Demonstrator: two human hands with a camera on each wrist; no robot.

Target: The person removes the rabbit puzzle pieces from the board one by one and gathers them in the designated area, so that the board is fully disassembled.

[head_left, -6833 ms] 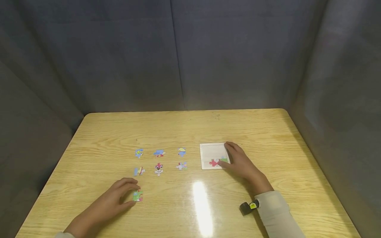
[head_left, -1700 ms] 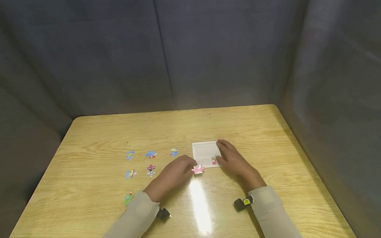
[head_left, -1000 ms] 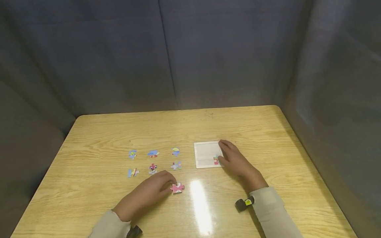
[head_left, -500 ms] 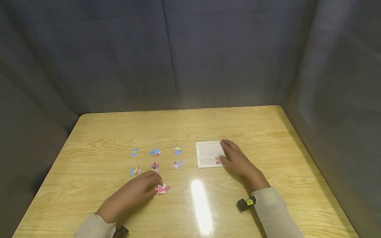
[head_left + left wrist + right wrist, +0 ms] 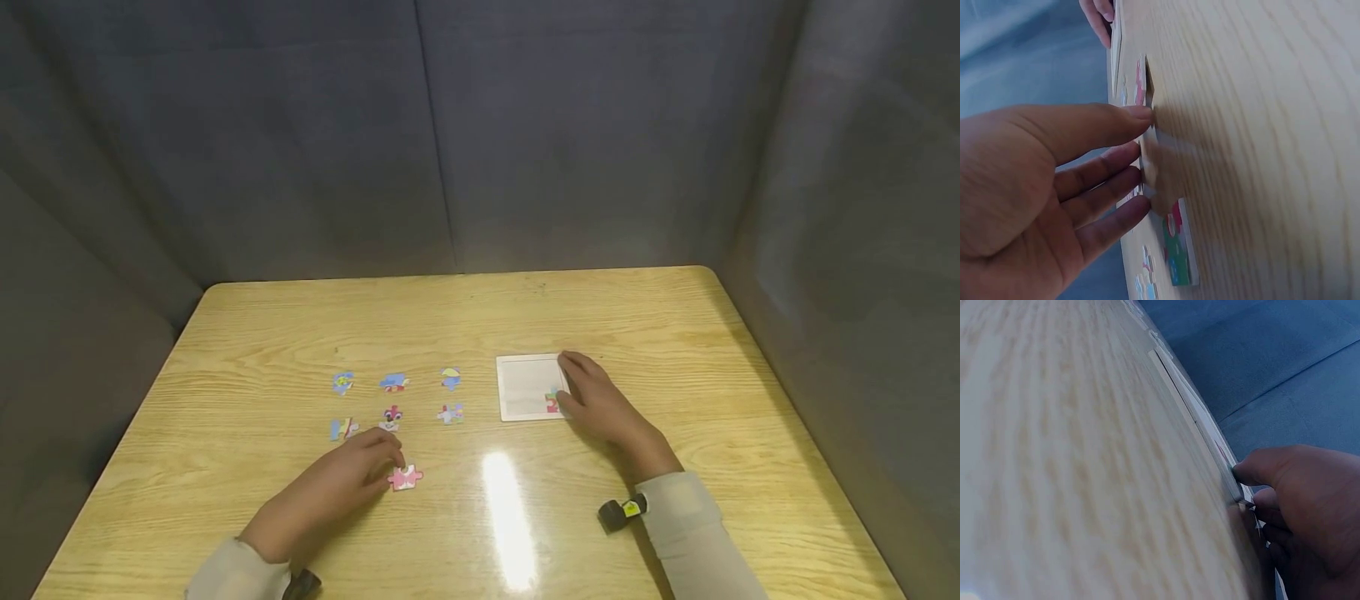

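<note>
My left hand [image 5: 341, 483] pinches the left end of a pink-and-white jigsaw piece [image 5: 405, 477] at the table's front left. In the left wrist view, the thumb lies by that piece and the other fingers spread behind. A green jigsaw piece [image 5: 1175, 244] lies on the table below the fingers there; the hand hides it in the head view. On the right, my right hand [image 5: 603, 408] grips the right edge of a square, light wooden puzzle tray [image 5: 498, 387]. Its thumb reaches over a red-and-green piece [image 5: 552, 402] in the tray's near right corner.
Loose jigsaw pieces lie in two rows left of the tray: blue ones [image 5: 393, 382] behind, a piece with a cartoon face [image 5: 391, 418] and a pale one [image 5: 452, 413] in front. Dark curtains [image 5: 315, 167] stand around the wooden table [image 5: 600, 312].
The pink-and-white piece has left the tray and travelled left in my left hand, slowing over the last half second. My right hand stays at the tray's right edge.
</note>
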